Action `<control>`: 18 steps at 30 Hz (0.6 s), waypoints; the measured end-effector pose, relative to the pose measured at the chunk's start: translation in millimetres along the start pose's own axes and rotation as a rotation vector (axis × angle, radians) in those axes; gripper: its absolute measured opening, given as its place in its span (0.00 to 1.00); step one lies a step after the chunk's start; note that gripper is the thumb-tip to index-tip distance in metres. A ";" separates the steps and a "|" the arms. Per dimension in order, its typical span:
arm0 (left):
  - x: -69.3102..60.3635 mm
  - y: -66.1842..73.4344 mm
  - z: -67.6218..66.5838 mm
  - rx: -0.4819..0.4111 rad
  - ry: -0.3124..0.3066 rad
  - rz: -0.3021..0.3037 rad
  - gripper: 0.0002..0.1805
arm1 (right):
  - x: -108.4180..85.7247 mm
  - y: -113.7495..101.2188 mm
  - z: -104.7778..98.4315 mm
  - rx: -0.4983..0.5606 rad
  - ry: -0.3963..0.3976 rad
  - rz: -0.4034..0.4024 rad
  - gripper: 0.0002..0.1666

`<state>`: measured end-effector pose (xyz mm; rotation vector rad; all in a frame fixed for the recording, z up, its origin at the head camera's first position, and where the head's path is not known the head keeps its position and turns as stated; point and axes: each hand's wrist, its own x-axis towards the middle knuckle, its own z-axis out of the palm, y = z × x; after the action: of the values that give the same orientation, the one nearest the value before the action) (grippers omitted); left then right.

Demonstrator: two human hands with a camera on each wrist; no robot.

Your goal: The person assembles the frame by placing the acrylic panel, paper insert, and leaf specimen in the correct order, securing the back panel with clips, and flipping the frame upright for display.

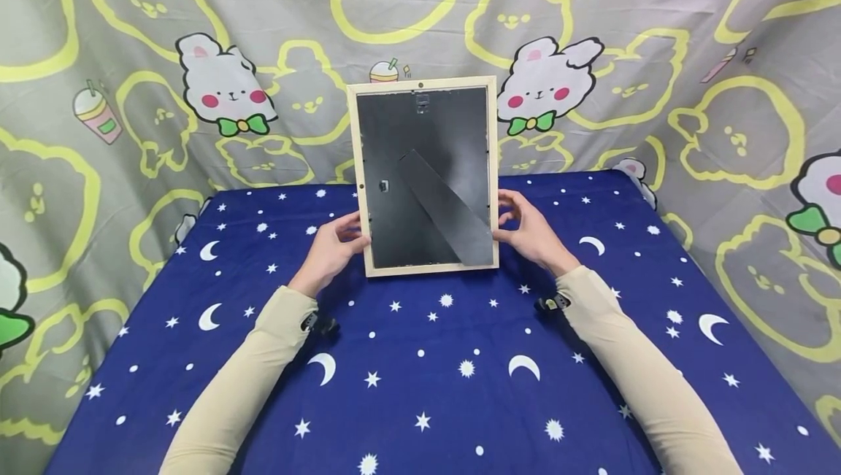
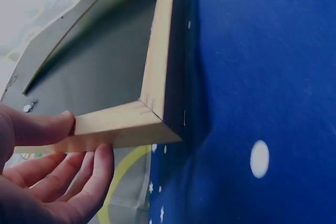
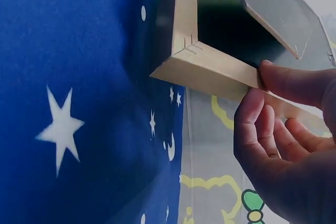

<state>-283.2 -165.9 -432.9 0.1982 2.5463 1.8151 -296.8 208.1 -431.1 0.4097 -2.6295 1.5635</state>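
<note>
A picture frame with a pale wooden border and a black backing stands upright, its back toward me in the head view. Its easel leg slants out from the backing down to the lower right. My left hand grips the frame's left side near the bottom, thumb on the back edge in the left wrist view. On the opposite side my right hand pinches the border between thumb and fingers, as the right wrist view shows. The frame's front is hidden from me.
A dark blue cloth with white moons and stars covers the table. Behind and on both sides hangs a grey curtain with cartoon prints. Each wrist wears a small black camera on a strap.
</note>
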 end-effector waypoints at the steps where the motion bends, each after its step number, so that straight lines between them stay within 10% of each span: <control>1: 0.7 -0.2 0.2 0.016 0.008 0.000 0.31 | 0.6 -0.1 0.3 -0.007 0.006 -0.003 0.42; 18: 9.5 5.3 3.2 0.144 0.113 0.068 0.26 | 10.0 -5.1 4.1 0.012 0.116 -0.013 0.33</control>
<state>-291.9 -160.1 -428.3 0.1903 2.7836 1.7116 -304.8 200.3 -427.0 0.3263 -2.5272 1.5510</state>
